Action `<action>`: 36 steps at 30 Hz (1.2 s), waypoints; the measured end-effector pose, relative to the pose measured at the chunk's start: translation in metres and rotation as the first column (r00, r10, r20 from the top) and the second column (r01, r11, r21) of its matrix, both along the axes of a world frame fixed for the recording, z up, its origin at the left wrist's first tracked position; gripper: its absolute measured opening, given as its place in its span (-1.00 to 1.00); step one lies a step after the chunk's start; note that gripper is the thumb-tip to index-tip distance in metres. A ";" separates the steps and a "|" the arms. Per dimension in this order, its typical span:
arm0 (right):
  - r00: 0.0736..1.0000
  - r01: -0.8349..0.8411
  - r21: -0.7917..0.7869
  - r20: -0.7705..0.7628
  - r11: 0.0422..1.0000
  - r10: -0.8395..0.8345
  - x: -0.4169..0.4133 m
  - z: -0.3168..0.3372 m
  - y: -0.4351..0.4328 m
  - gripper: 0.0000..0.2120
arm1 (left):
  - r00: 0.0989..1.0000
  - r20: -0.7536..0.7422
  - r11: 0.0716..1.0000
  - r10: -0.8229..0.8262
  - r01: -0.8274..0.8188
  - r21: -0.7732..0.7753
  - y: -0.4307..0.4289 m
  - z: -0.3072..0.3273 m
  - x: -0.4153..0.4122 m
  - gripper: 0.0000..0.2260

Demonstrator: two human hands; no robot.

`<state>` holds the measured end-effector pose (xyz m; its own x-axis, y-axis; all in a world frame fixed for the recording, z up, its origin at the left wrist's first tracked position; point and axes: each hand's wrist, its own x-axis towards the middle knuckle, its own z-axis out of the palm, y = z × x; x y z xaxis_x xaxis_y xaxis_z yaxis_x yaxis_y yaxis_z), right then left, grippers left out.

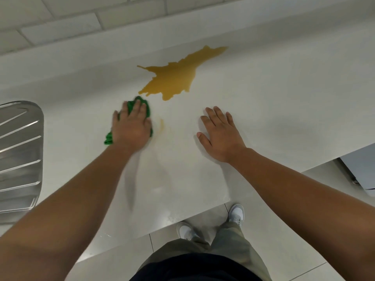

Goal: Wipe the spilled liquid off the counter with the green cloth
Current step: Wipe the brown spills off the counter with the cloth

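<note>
A yellow-brown spilled liquid (174,80) spreads in a ragged puddle across the white counter (284,102), toward the back wall. My left hand (132,126) presses flat on the crumpled green cloth (142,104), just in front of the puddle's near-left edge. Green fabric shows beyond my fingertips and beside my wrist. A thin curved smear of liquid (161,125) lies right of the cloth. My right hand (220,132) rests palm down on the counter, fingers spread, holding nothing, in front of the puddle.
A ribbed steel sink drainboard (18,155) is set into the counter at the left. A white tiled wall (81,19) runs behind. The counter's front edge is near my body, with my shoes (236,213) on the tiled floor. A white appliance (361,169) stands lower right.
</note>
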<state>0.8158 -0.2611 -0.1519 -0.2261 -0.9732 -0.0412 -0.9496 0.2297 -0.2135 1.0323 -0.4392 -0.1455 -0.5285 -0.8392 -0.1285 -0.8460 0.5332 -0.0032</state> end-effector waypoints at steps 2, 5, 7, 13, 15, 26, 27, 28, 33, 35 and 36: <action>1.000 0.000 0.003 -0.001 1.000 0.000 -0.002 0.001 -0.001 -0.30 | 0.989 -0.001 0.989 -0.149 0.149 0.012 0.034 0.002 -0.013 -0.48; 1.000 -0.001 0.015 0.001 1.000 0.001 -0.006 0.001 -0.001 -0.31 | 0.926 0.020 0.926 -0.377 0.376 0.034 0.079 0.003 0.007 -0.48; 1.000 0.001 0.022 0.007 1.000 -0.001 -0.011 -0.001 0.000 -0.35 | 0.894 0.019 0.893 -0.448 0.447 0.052 0.083 0.002 0.035 -0.49; 1.000 0.008 0.025 0.021 1.000 -0.009 -0.015 -0.001 0.004 -0.41 | 0.987 0.037 0.987 -0.159 0.159 0.019 -0.003 -0.002 0.053 -0.43; 1.000 0.012 0.019 0.023 1.000 -0.012 -0.016 -0.001 0.003 -0.41 | 0.998 0.053 0.999 -0.046 0.046 0.002 -0.017 -0.004 0.026 -0.45; 1.000 0.005 0.028 0.011 1.000 -0.005 -0.018 -0.003 -0.001 -0.34 | 0.849 -0.002 0.849 -0.528 0.528 0.037 0.096 0.002 0.012 -0.50; 1.000 0.003 0.028 0.013 1.000 -0.003 -0.018 -0.003 0.000 -0.34 | 0.846 0.001 0.845 -0.533 0.533 0.039 0.091 0.001 0.027 -0.51; 1.000 0.002 0.028 0.021 1.000 -0.003 -0.019 -0.003 0.001 -0.33 | 0.858 0.008 0.858 -0.514 0.513 0.040 0.080 0.000 0.040 -0.50; 0.999 0.004 -0.002 0.052 1.000 -0.003 -0.022 0.001 0.011 -0.35 | 0.992 0.029 0.992 -0.124 0.124 0.018 0.015 0.000 0.041 -0.43; 0.998 0.009 -0.013 0.069 1.000 -0.008 -0.024 0.003 0.018 -0.37 | 0.999 0.037 1.000 -0.013 0.013 0.002 0.016 -0.001 0.010 -0.45; 0.997 0.014 -0.023 0.079 1.000 -0.012 -0.024 0.003 0.023 -0.38 | 0.999 0.035 1.000 -0.003 0.003 0.000 0.025 -0.001 -0.008 -0.46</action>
